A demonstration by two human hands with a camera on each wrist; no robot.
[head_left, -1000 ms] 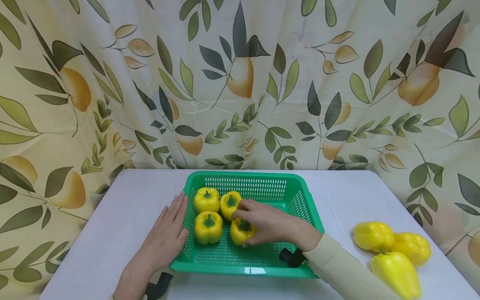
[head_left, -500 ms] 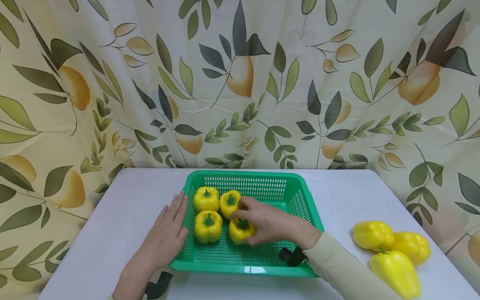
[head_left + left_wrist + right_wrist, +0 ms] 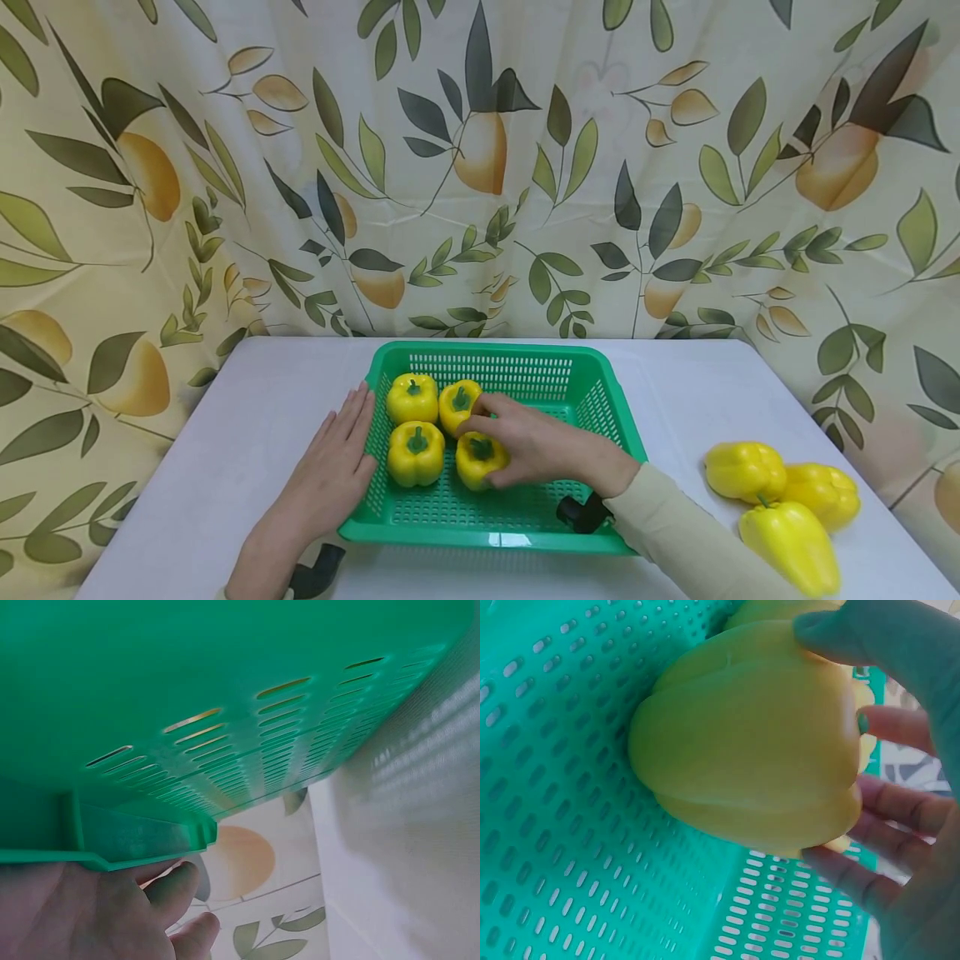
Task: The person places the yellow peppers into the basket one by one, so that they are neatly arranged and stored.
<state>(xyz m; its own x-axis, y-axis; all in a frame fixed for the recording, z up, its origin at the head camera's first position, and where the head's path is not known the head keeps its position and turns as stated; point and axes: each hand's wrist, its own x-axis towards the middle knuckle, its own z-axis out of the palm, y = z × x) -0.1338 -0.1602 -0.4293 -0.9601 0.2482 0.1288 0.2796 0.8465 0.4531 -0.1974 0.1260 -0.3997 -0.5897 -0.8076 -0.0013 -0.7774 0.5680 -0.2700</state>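
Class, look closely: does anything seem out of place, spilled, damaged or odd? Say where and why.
Nothing stands out: no spill or damage shows. Four yellow peppers sit stem-up in the green basket, one held by the right hand. Three more peppers lie together on the table.

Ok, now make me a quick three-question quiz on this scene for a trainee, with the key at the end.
1. How many yellow peppers lie outside the green basket?

2. True or false: the left hand is gripping a pepper.

3. Which pepper is the right hand holding?
A) the far-left one in the basket
B) the near-right pepper of the four visible in the basket
C) one outside the basket

Key:
1. Three.
2. False; it lies against the outside of the basket's left side.
3. B.
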